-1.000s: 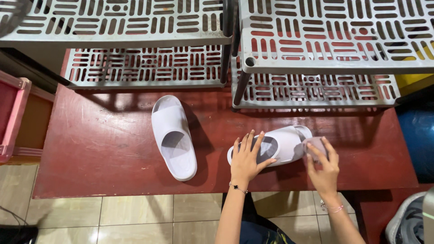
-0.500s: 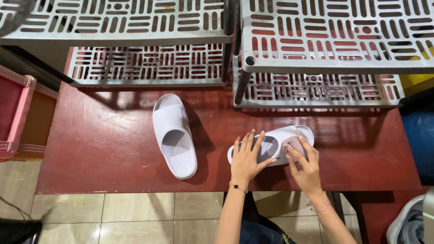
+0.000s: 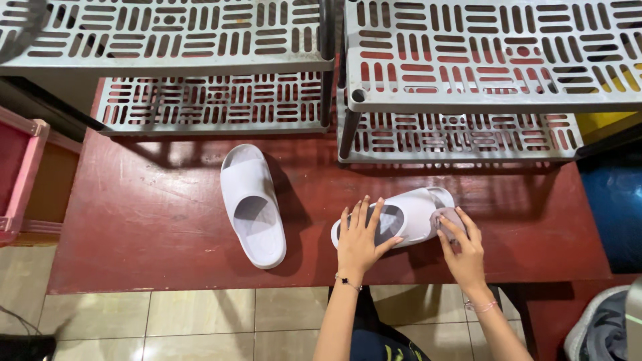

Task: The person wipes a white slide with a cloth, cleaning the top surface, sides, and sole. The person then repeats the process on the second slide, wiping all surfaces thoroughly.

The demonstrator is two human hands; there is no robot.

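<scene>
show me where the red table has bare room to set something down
Widest bare patch: left of the upright slide sandal, out to the red table edge. Crowded right: left hand and right hand on the second sandal.

Right hand shifting along the slide sandal

We are noting our right hand moving: from the toe end it slid inward over the strap, and is now pressing a small cloth near the toe of the slide sandal.
</scene>
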